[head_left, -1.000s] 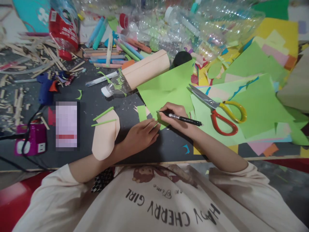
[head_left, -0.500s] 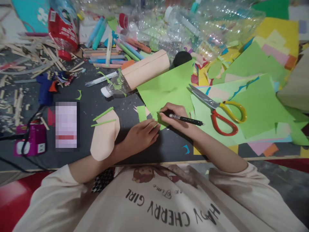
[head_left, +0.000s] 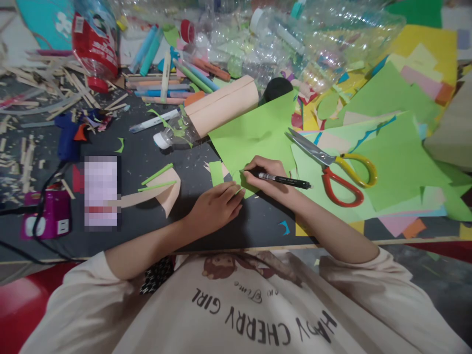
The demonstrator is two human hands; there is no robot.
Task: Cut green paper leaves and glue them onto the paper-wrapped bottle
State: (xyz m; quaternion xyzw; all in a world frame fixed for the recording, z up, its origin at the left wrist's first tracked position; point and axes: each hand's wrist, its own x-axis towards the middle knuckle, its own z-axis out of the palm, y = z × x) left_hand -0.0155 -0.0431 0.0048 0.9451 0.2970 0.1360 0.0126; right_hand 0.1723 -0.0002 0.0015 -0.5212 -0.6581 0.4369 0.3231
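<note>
Two hands: left hand [head_left: 216, 209], right hand [head_left: 269, 174]. One black pen [head_left: 283, 181]. One pair of scissors [head_left: 334, 169]. Two thin green strips [head_left: 157, 173]. One curled peach paper piece [head_left: 165, 194]. One peach-wrapped bottle [head_left: 217, 110]. One blue glue gun [head_left: 68, 137]. One purple socket block [head_left: 47, 214]. One red-labelled bottle [head_left: 96, 42]. Markers [head_left: 177, 81] and wooden sticks [head_left: 73, 83] heaped, too many to count surely. Green paper sheets [head_left: 254, 132] overlapping, at least four. Clear plastic bottles [head_left: 332, 39] piled at the back, number unclear.

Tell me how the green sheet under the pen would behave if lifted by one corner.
Probably floppy: the green sheet is thin paper and would droop. Likely very light, sliding easily; the left hand pins it while the right hand grips the pen.
</note>
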